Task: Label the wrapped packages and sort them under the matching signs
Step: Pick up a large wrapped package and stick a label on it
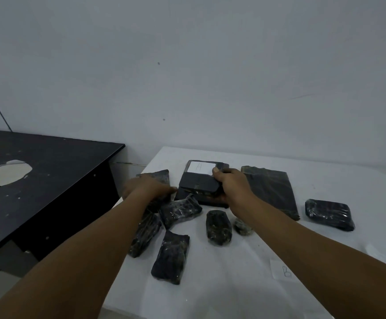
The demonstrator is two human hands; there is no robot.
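Observation:
Several black plastic-wrapped packages lie on a white table [245, 284]. My right hand [232, 184] grips a flat black package [199, 180] that bears a white label marked "A" [200, 167]; it rests on another dark package beneath. My left hand [144, 187] lies palm down on a wrapped package [157, 177] at the left of the pile, fingers curled around it. Closer to me lie a wrapped package [179, 209], a long one [171, 257] and an oval one [218, 227]. A paper sign marked "B" [283, 270] lies flat at the near right.
A large flat wrapped package [272, 189] and a smaller one [329, 214] lie to the right. A small wrapped lump [242, 226] sits by my right wrist. A black desk [49, 171] with a pale patch stands at the left, separated by a gap. A plain wall is behind.

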